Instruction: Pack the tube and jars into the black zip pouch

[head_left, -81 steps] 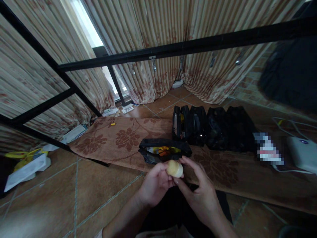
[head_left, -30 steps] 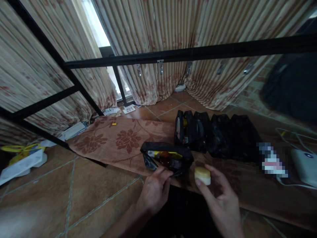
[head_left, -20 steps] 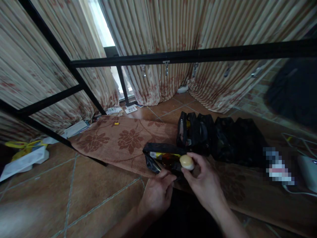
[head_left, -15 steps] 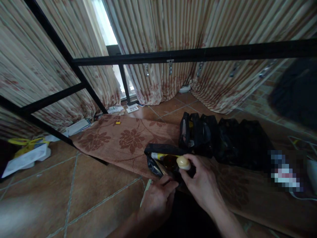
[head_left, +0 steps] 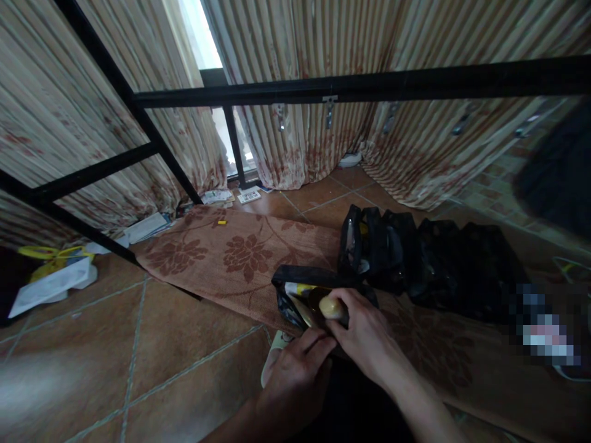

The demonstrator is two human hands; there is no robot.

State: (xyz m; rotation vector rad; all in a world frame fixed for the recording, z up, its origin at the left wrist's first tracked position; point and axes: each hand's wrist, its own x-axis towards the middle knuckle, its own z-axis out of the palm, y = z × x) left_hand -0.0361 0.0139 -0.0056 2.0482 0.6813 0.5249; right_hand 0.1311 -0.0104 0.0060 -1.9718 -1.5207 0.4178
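A black pouch [head_left: 300, 280] lies open on the brown flowered cloth [head_left: 240, 258], with yellow and amber items showing inside it. My right hand [head_left: 364, 335] is closed on a small pale yellow round jar [head_left: 331, 307], holding it at the pouch's mouth. My left hand [head_left: 298, 372] pinches the near edge of the pouch, fingers closed on the black fabric.
Several more black pouches [head_left: 429, 258] stand in a row behind, to the right. A black metal frame [head_left: 323, 92] crosses overhead. Striped curtains [head_left: 323, 141] hang at the back. Papers [head_left: 148, 226] and a yellow and white bag [head_left: 50, 277] lie on the tiled floor at left.
My right hand carried the pale jar from the right of the pouch to its opening and lowered it in. My left hand has stayed at the pouch's near edge.
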